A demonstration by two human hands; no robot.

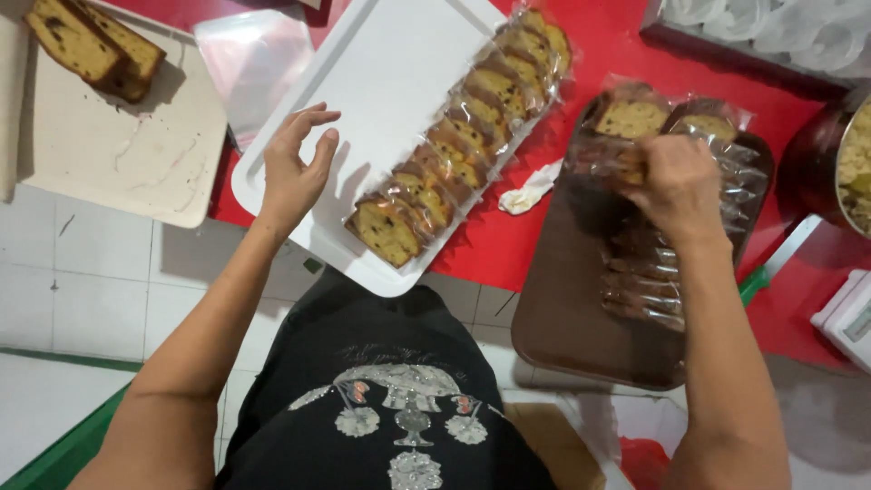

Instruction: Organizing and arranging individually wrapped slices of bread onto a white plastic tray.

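Our left hand (295, 168) hangs open over the near left corner of the white tray (381, 63), fingers spread and curled, holding nothing. A row of wrapped slices (458, 141) runs along the right edge of that tray, from its far right corner down to its near edge, each slice leaning on the next.

Our right hand (676, 186) is closed on a wrapped slice (603, 159) over the far end of the brown tray (562, 308). More bagged slices (649, 281) lie in a line along the right side of this tray, and two (667, 118) sit at its far edge, just beyond our knuckles.

Both trays rest on the red table (617, 36), overhanging its near edge. Between them lies a crumpled white scrap (531, 191). At the far left corner a board (127, 154) carries an unwrapped cake piece (91, 45), with clear bags (254, 54) beside it.
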